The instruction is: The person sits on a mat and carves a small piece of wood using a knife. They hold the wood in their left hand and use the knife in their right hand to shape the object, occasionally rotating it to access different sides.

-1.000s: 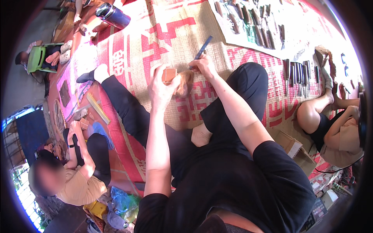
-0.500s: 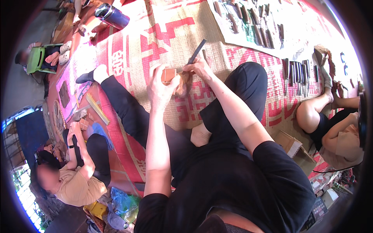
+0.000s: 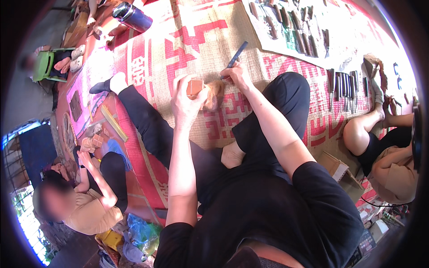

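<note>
My left hand (image 3: 187, 105) is closed around a reddish-brown block (image 3: 195, 88) with pale lines across its face. From the block's right side sticks out a lighter, rounded brown piece (image 3: 216, 93), whose details are blurred. To the right, my right hand (image 3: 237, 76) grips a flat dark bar-shaped tool, which looks like a file (image 3: 238, 53). Its free end points up and away from me. A gap separates the tool and right hand from the brown piece. Both hands are above the mat, between my spread legs.
A red-and-straw patterned mat (image 3: 192, 49) lies beneath me. Several handled tools (image 3: 300, 38) rest on a white sheet at far right, with another row of tools (image 3: 343, 87) nearer. A dark bottle (image 3: 132, 17) stands far left. People sit at left and right; a cardboard box (image 3: 333, 165) is right.
My right hand has drawn away from the brown piece, to the right and slightly farther off, carrying the file. My left hand still holds the block in nearly the same place.
</note>
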`<state>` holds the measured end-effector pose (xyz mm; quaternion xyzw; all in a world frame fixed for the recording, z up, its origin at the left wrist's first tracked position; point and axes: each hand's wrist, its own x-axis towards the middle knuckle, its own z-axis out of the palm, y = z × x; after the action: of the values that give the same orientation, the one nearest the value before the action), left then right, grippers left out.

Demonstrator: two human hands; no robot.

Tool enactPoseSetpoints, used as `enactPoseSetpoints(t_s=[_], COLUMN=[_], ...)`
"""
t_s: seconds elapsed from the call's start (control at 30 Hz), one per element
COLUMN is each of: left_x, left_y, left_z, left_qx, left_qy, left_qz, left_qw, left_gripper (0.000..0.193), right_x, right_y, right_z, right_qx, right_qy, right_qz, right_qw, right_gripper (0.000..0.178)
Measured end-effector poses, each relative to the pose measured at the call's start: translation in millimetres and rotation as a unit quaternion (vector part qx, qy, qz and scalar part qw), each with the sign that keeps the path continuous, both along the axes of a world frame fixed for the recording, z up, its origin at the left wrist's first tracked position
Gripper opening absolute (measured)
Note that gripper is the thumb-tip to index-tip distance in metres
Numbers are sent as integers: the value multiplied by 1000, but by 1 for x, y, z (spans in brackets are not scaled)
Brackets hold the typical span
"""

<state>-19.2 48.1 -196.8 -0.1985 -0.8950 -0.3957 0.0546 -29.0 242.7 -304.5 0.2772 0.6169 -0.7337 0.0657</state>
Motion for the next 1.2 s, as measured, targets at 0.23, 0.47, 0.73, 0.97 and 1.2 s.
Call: enactPoseSetpoints(t_s=[0.23,0.47,0.73,0.97,1.2], left_x=[0,-1,0,1,2], left_y=[0,-5,-6,-4,-5], left_z=[0,-2,-5,-5,-1], left_qx=[-12,0,20,20,13], left_qy=[-8,-2,0,16,1], left_qz=[5,2,3,-4,4], left_qw=[1000,1000,1000,1000,1000], left_gripper=[45,45,45,45,45], right_x=[2,5,2,0,5], right_y=[-10,-10,-7,0,-11], right_z=[-11,-4,-12,-11,1], right_qx=[14,-30,-44,51,-45], right_qy=[40,55,44,21,46], right_qz=[51,50,30,12,53], right_qw=[998,997,998,998,997], right_gripper=[17,16,12,12,12])
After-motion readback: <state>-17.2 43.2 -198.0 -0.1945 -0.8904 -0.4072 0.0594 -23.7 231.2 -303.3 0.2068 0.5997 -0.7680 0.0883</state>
